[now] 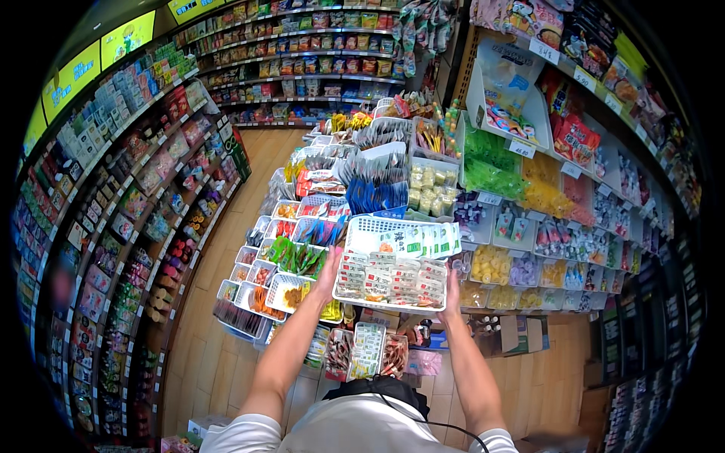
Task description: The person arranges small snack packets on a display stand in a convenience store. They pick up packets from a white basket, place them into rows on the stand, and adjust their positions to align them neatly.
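Between my hands is a white perforated plastic basket, held at its two short sides. Clear snack packets with printed labels lie stacked in its front half. White and green packets stand in a row toward the back. My left hand grips the basket's left side, close to green packets on the display. My right hand holds the right side, near bins of yellow-wrapped sweets. My fingers under the basket are hidden, and so is whatever the basket covers.
A tiered display of small white baskets filled with packets spreads ahead and left. Sloping shelves of clear candy bins rise on the right. Low in front stand bins of small packets. Stocked shelving lines the left, across a wooden floor aisle.
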Demonstrator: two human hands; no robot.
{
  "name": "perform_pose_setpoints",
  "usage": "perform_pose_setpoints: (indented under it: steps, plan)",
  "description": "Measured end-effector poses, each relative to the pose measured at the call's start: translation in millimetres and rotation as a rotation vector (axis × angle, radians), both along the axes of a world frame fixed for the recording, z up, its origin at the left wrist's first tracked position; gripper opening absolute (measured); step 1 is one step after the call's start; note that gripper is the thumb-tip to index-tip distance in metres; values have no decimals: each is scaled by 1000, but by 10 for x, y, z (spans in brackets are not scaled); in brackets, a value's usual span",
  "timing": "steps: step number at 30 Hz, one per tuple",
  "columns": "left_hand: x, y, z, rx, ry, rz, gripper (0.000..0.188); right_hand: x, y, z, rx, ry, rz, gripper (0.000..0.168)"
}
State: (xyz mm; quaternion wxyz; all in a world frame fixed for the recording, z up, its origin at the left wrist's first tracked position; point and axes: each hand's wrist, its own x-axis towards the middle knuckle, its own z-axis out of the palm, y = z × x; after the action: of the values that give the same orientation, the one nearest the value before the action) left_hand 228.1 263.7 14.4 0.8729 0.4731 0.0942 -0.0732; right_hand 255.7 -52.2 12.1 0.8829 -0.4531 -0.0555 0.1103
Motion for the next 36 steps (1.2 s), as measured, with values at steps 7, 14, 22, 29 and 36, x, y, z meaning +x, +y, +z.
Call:
perform_pose_setpoints:
  steps: [7,14,22,29,36]
  plan:
    - [161,153,-431,-106,-56,-31,103,13,16,-49,74,1,47,65]
    - [89,110,-254,-71,11,-12,92,20,-44,-172,-15,-20,9,67]
    - [99,271,-59,243,-56,6,90,381,-401,-125,-331,-77,-273,66]
    - [347,3,634,823,-338,563,29,1352,-685,765,-736,-489,-521,33]
    - [935,-931,1435,1066,-642,353,23,1909,-422,1599,-1595,-733,-116,50]
